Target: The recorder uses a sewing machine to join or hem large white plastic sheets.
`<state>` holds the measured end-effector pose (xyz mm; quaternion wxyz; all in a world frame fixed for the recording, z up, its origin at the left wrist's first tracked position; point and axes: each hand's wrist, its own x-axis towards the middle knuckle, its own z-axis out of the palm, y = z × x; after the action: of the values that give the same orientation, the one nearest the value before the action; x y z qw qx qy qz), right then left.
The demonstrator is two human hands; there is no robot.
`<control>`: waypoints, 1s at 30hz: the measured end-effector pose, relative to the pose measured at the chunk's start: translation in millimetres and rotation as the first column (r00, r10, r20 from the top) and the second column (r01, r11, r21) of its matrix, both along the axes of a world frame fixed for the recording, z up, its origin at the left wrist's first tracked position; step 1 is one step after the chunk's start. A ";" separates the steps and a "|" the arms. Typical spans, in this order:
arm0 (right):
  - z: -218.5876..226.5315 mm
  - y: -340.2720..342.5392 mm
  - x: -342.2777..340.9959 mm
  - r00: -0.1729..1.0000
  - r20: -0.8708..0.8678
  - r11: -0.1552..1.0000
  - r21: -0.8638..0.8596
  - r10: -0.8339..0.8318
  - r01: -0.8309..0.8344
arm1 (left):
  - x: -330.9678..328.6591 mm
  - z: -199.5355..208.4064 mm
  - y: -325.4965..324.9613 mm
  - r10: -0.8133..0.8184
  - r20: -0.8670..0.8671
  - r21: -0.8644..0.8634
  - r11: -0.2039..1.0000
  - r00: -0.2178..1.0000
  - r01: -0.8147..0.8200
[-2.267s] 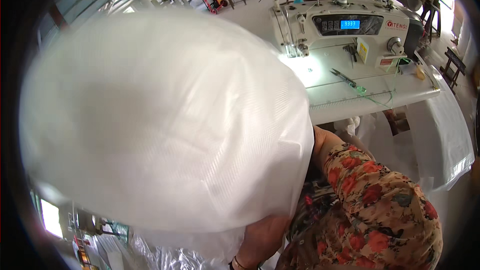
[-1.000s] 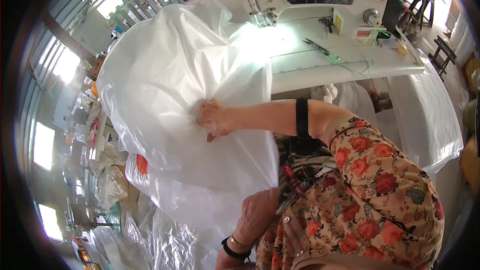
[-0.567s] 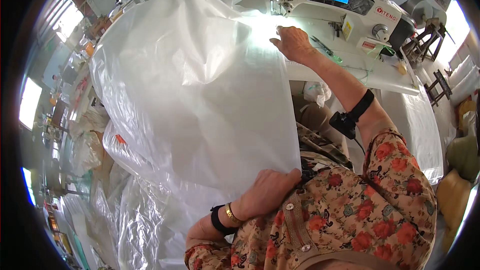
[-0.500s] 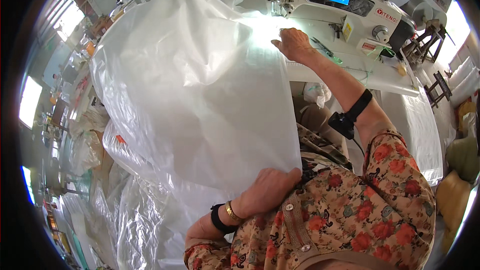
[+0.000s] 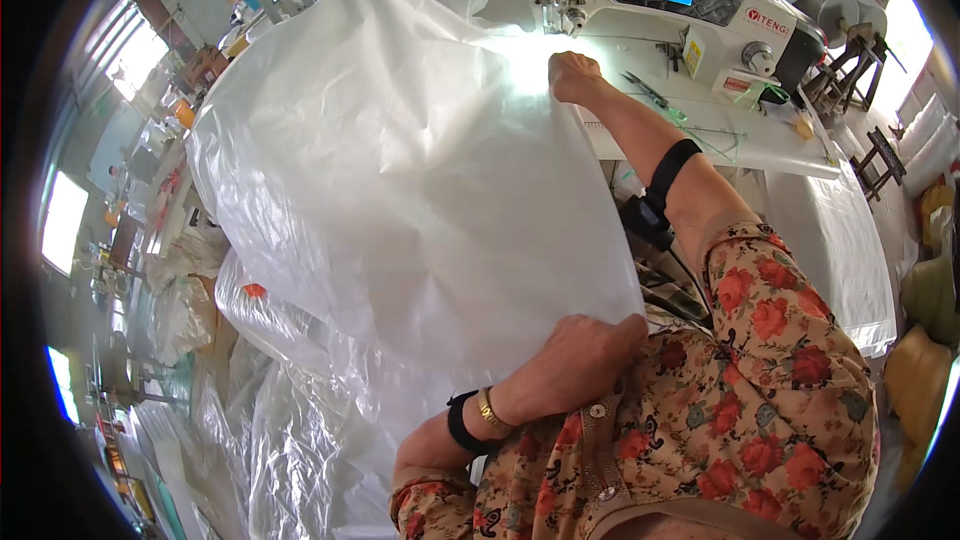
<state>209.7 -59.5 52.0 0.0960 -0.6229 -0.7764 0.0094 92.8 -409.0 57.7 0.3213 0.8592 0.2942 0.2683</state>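
Blouse (image 5: 715,425), tan with red roses (image 5: 770,318); studded placket (image 5: 598,448); gold-coloured wristband (image 5: 489,408) just behind left hand (image 5: 592,348), black strap (image 5: 461,424) beyond it; black armband (image 5: 672,174), boxy black device (image 5: 642,224) and cable (image 5: 690,272), well behind right hand (image 5: 575,76).

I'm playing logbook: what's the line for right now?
left hand: grips white sheet near flowered shirt | right hand: grips it near sewing machine | dark tool: on table

A head-worn fisheye camera looks down from above the wearer's flowered shirt (image 5: 750,410), close over the left hand (image 5: 588,358), facing outward across the front edge of a table (image 5: 785,152) to the sewing machine (image 5: 722,8), straight lines bending toward the rim.
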 end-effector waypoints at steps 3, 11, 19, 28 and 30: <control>-3.1 0.9 3.6 0.997 -0.045 0.998 -0.010 -0.061 0.061 | 6.8 1.0 6.0 -0.027 0.030 0.005 1.000 0.999 0.027; -13.8 -55.3 8.8 0.999 -0.030 0.999 0.015 -0.030 0.031 | -6.9 -38.5 11.5 -0.050 -0.144 -0.076 0.996 0.988 0.039; -7.9 -95.0 -5.8 0.997 0.072 0.997 0.075 0.009 -0.015 | -11.0 -45.7 13.6 -0.062 -0.133 -0.092 0.995 0.989 0.050; -4.2 -63.4 -22.1 0.951 0.295 0.995 0.009 0.089 -0.096 | -21.0 -48.7 30.3 0.008 -0.293 -0.026 1.000 0.956 -0.017; -9.0 -49.1 -19.7 0.946 0.301 0.989 0.045 0.118 -0.138 | -23.1 -49.2 38.0 0.072 -0.297 0.008 0.997 0.952 -0.073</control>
<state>190.0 -108.7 43.0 -0.0022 -0.5619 -0.8207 -0.1037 69.6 -371.0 8.5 0.2647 0.8780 0.3708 0.1471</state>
